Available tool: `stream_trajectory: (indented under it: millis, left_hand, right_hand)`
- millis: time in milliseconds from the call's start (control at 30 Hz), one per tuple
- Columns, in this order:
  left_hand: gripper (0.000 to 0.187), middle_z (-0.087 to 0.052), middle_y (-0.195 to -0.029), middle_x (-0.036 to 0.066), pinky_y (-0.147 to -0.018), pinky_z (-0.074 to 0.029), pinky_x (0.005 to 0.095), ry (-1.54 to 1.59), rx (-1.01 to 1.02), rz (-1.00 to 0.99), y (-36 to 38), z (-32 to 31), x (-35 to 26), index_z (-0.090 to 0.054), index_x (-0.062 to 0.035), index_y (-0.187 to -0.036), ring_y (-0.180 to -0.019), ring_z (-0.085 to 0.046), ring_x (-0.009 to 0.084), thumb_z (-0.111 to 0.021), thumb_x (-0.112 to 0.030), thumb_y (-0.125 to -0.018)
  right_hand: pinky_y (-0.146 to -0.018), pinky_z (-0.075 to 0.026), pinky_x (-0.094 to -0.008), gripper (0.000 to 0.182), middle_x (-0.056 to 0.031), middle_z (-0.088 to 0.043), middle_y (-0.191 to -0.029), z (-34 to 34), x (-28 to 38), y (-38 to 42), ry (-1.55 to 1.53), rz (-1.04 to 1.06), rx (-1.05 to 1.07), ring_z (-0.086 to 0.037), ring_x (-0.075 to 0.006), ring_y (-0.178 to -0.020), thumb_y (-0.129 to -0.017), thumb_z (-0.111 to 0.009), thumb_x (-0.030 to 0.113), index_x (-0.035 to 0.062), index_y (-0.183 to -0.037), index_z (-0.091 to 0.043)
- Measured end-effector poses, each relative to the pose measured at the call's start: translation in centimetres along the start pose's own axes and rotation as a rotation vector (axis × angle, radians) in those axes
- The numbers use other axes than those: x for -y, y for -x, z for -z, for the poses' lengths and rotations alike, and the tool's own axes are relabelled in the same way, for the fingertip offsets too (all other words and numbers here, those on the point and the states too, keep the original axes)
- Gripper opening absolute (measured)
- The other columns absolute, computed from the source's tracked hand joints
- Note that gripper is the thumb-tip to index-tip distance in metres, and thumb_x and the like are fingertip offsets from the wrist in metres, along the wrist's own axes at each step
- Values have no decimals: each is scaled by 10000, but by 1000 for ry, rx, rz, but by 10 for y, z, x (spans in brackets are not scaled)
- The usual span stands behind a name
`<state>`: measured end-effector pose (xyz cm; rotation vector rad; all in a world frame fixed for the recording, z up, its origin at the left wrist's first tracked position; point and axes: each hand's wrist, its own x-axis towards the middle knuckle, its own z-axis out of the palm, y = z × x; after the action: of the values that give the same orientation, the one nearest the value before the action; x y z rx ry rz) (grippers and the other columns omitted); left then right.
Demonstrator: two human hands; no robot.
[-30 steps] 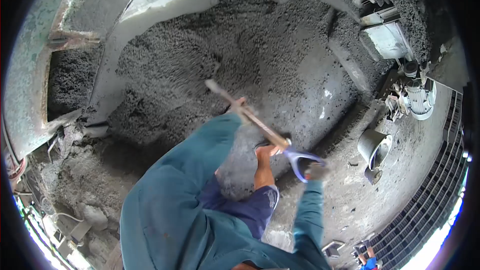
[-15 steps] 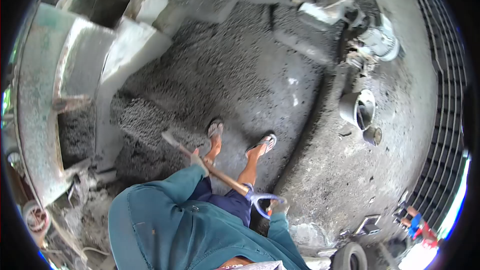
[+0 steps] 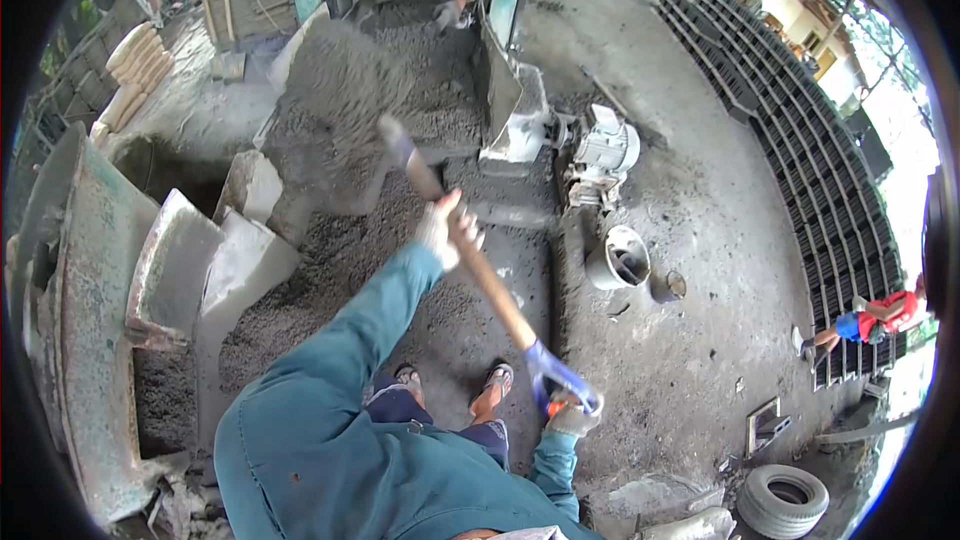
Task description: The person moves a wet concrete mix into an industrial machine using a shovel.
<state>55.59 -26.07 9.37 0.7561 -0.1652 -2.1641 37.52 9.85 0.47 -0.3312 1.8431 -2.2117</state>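
My left hand [image 3: 440, 230], in a pale fingertip-bare glove, grips the wooden shaft of a shovel [image 3: 495, 298]. My gloved right hand [image 3: 574, 417] is closed on its blue D-shaped handle at the lower end. The shovel points up and left, its blade end blurred and seen narrow. Beyond the blade, a smeared patch of grey mix [image 3: 350, 70] lies over the heap in the trough. Dark, damp grey mix [image 3: 300, 305] also spreads left of my feet.
A co-worker's hand [image 3: 452, 14] shows between green posts at the top. A motor [image 3: 607, 145], a bucket [image 3: 604, 270] and a small can [image 3: 668, 287] stand to the right. Tires [image 3: 783, 500] lie lower right. A person in red [image 3: 890, 312] is by the stacked racks [image 3: 800, 190]. Two shovels [image 3: 228, 15] lean upper left.
The shovel has swung forward and up, from low beside my feet to reaching toward the trough. My left arm has stretched out, and the view has tilted up, showing the posts and co-worker.
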Motion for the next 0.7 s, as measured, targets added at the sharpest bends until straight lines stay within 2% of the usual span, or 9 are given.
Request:
stream_trajectory:
  millis: [33, 100, 167, 267, 333, 433, 533, 600, 700]
  left_hand:
    - [340, -501, -621, 10, -669, -449, 423, -37, 165, -50, -10, -31, -19, -485, -158, -706, -546, -483, 192, -691, -378, -864]
    - [310, -501, -621, 16, -610, -444, 396, -46, 156, -51, -30, -77, -47, -488, -135, -713, -524, -484, 178, -689, -313, -867]
    - [288, -500, -618, -1, -599, -443, 377, -57, 220, -33, -55, -86, -67, -485, -145, -728, -509, -478, 162, -676, -303, -875]
    - [287, -477, -584, -36, -577, -448, 371, -190, 112, -91, -90, -51, -77, -462, -166, -724, -503, -481, 153, -656, -293, -894]
    - [284, -480, -588, -29, -585, -456, 381, -231, 50, -131, -60, -46, -67, -458, -169, -727, -505, -487, 158, -650, -289, -898]
    - [283, -524, -674, 19, -691, -465, 465, -188, 214, -77, -22, -18, -48, -487, -155, -746, -589, -528, 196, -657, -323, -898]
    - [301, -561, -748, 40, -721, -461, 472, -70, 328, -161, 41, -3, -44, -543, -148, -762, -661, -554, 211, -674, -393, -878]
    - [308, -572, -757, 30, -716, -461, 448, 15, 246, -354, 56, 36, -47, -563, -153, -764, -664, -559, 203, -673, -420, -871]
    - [286, -519, -670, 29, -647, -462, 430, 91, -174, -424, 69, 111, -9, -508, -150, -732, -585, -519, 204, -664, -332, -887]
  right_hand:
    - [-576, -520, -349, 309, -77, -630, -755, -24, 26, -4, 298, 335, -1, -641, -231, -654, -811, -746, 300, 18, -877, -636]
    - [-631, -524, -390, 304, -102, -632, -758, -72, 81, 5, 395, 562, 135, -650, -271, -691, -786, -753, 304, 31, -878, -655]
    - [-596, -526, -376, 286, -110, -634, -763, -115, 113, 2, 415, 1145, 347, -644, -264, -671, -877, -670, 328, 45, -890, -635]
    - [-773, -519, -462, 162, -42, -579, -805, -147, 124, 18, 633, 1375, 704, -613, -245, -765, -688, -695, 141, 120, -824, -609]
    - [-821, -505, -462, 249, -24, -553, -831, -137, 92, 21, 603, 1407, 690, -589, -231, -790, -587, -682, 124, 141, -819, -595]
    - [-825, -507, -453, 218, -69, -608, -927, -82, 17, -10, 728, 1084, 742, -615, -265, -884, -640, -746, 136, 121, -828, -636]
    - [-794, -538, -348, 243, -111, -687, -957, -46, -23, -27, 321, 595, 708, -677, -233, -890, -757, -769, 158, 58, -960, -683]
    - [-780, -539, -306, 294, -93, -701, -949, -29, -17, -38, 409, -84, 720, -667, -161, -885, -760, -817, 218, 33, -934, -670]
    - [-656, -543, -298, 174, -65, -675, -808, -7, -82, -57, 216, -538, 486, -656, -157, -752, -784, -738, 81, 14, -917, -647]
